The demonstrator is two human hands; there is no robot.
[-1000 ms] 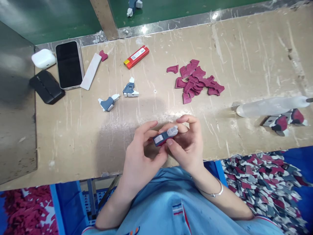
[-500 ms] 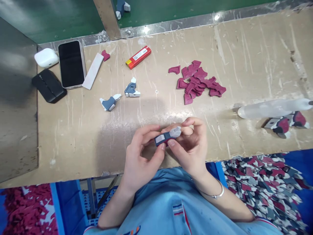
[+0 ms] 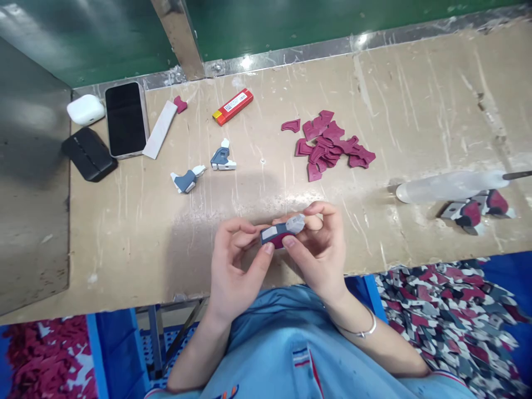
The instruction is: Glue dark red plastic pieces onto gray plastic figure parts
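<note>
Between my two hands, just above the near part of the tan table (image 3: 137,233), is a small plastic part (image 3: 278,229) in dark blue and light grey with a maroon side. My left hand (image 3: 239,263) pinches its left end between thumb and fingers. On the grey right end, my right hand (image 3: 318,252) grips it with the thumb in front and fingers behind. Beyond my hands lie two blue-and-white parts, one (image 3: 188,179) to the left and another (image 3: 223,156) nearer the middle. A loose pile of maroon plastic pieces (image 3: 332,147) lies farther right.
A clear bottle (image 3: 453,185) lies on the right beside assembled parts (image 3: 467,215). Back left are a phone (image 3: 127,119), white case (image 3: 86,109), black box (image 3: 90,154), pale strip (image 3: 160,130) and red lighter (image 3: 233,106). Bins of maroon pieces (image 3: 50,357) and mixed parts (image 3: 453,316) stand below.
The held part has tilted, so more of its maroon side shows. My left fingers have shifted slightly on it. The whole view has moved a little.
</note>
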